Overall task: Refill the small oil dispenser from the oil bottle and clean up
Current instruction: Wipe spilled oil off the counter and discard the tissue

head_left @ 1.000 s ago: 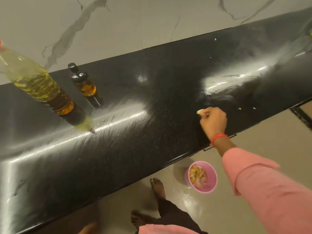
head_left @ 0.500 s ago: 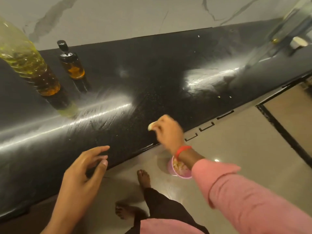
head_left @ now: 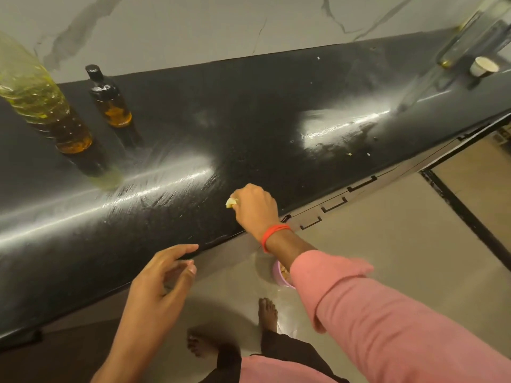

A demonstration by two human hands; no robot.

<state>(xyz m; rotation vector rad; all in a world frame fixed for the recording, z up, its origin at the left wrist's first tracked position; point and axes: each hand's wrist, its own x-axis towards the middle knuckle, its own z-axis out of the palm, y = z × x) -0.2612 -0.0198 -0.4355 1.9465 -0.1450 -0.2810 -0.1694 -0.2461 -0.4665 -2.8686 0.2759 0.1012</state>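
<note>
A large clear oil bottle (head_left: 41, 106) with yellow oil stands at the far left of the black counter (head_left: 249, 120). Beside it, to the right, stands the small amber oil dispenser (head_left: 110, 103) with a black cap. My right hand (head_left: 255, 208) is over the counter's front edge and pinches a small crumpled pale wad (head_left: 231, 202) against the surface. My left hand (head_left: 160, 280) hovers at the counter's front edge, fingers loosely spread, holding nothing. Greasy wipe streaks shine on the counter.
A pink bowl (head_left: 279, 273) with scraps sits on the floor below my right arm, mostly hidden. A small white cup (head_left: 484, 66) and a tall glass bottle (head_left: 467, 37) stand at the counter's far right. Crumbs lie near the right front edge. My bare feet are on the floor.
My right hand moved left along the counter's front edge with the wad. My left hand came into view from below and now hovers by the edge.
</note>
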